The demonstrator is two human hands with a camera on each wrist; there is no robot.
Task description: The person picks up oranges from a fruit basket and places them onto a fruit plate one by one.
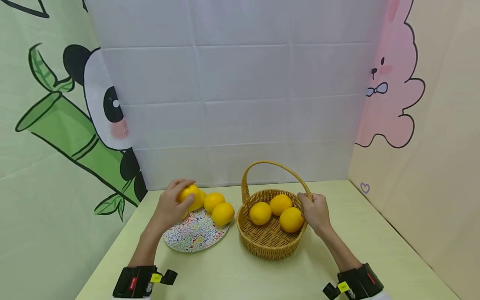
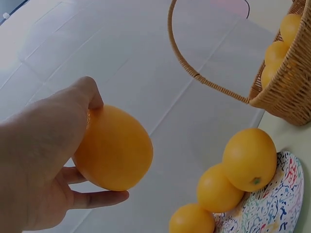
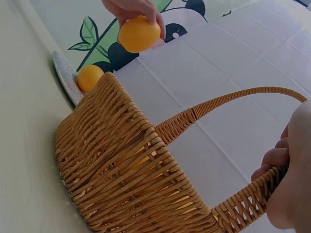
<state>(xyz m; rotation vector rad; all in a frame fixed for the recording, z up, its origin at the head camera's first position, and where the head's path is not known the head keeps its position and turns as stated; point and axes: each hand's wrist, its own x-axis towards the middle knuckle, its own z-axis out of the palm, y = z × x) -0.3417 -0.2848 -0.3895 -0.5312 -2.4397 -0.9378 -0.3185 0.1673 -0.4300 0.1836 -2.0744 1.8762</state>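
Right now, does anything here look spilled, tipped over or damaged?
Nothing stands out. The basket stands upright, its handle in the right hand; the visible fruits are in it, on the patterned plate or in the left hand, none loose on the table or damaged.

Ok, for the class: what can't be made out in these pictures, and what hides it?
- Head: an orange behind the held orange is partly covered by it.
- Head: lettering on the yellow label of the left wristband is too small to read.
- Left wrist: the right edge cuts off part of the wicker basket.
- Right wrist: the basket's wall hides most of the oranges inside; the right edge crops the right hand.
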